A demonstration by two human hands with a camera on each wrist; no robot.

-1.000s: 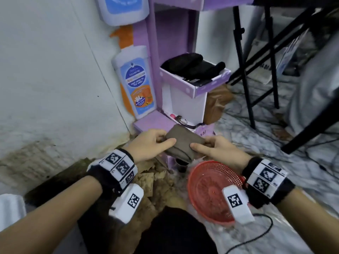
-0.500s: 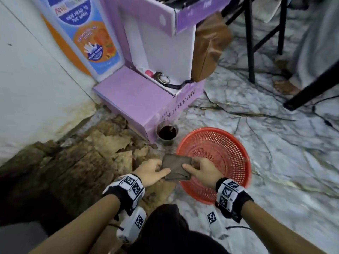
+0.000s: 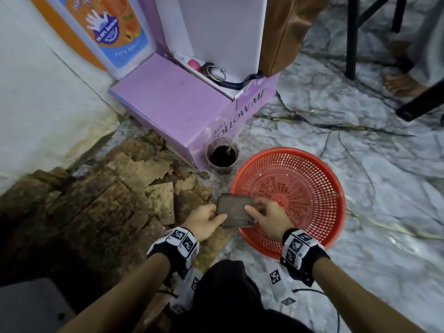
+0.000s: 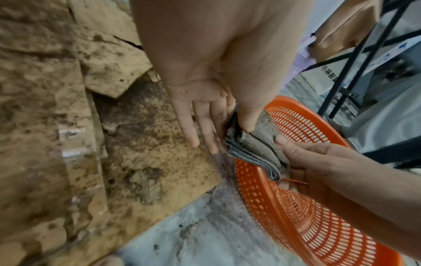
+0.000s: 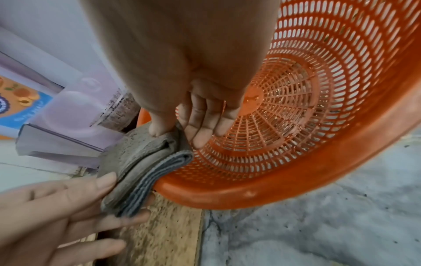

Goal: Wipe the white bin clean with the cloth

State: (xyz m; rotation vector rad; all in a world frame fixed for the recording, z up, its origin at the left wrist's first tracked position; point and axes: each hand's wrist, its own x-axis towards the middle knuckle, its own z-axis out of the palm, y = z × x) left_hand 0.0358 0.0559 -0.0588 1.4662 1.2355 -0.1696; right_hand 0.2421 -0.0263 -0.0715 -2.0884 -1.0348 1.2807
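Observation:
A folded grey-brown cloth [image 3: 234, 210] hangs just above the left rim of a round red mesh basket [image 3: 312, 162] on the floor. My left hand [image 3: 216, 216] pinches the cloth's left edge, thumb on top and fingers beneath. My right hand [image 3: 252, 207] pinches its right edge over the basket. The left wrist view shows the cloth [image 4: 255, 145] between my left thumb and fingers, over the basket [image 4: 318, 216]. In the right wrist view the cloth [image 5: 141, 162] touches the basket's rim [image 5: 273, 189]. No white bin shows plainly in any view.
A purple cardboard box [image 3: 168, 104] stands against the white wall behind. A cup of dark liquid [image 3: 223, 153] sits between box and basket. Crumbling brown floor patches [image 3: 120, 193] lie to the left. Black stand legs [image 3: 350, 44] and another person's foot [image 3: 401, 85] are at the back right.
Both hands have come down and nearer with the cloth, from in front of the purple box to the basket's left rim. The head view has tipped down towards the floor.

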